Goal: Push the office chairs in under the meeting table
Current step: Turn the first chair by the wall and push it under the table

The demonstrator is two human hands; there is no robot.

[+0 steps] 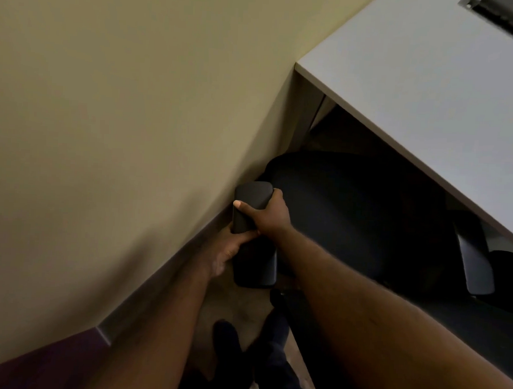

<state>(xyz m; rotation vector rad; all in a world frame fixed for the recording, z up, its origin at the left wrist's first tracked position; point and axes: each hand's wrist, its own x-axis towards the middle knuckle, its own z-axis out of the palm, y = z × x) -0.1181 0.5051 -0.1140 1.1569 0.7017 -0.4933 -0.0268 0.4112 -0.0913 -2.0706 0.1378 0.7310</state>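
Fingers of both the right hand [267, 214] and left hand [231, 246] wrap the flat black padded armrest [252, 224], presumably to steer the black fabric office chair [337, 216], beyond them, under the grey rectangular laminate meeting table [418, 92].

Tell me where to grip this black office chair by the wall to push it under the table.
Grip the near armrest pad, as both hands now do: left hand from the wall side, right hand over the top. The pad is long and narrow enough to wrap, and the chair's seat already points under the table.
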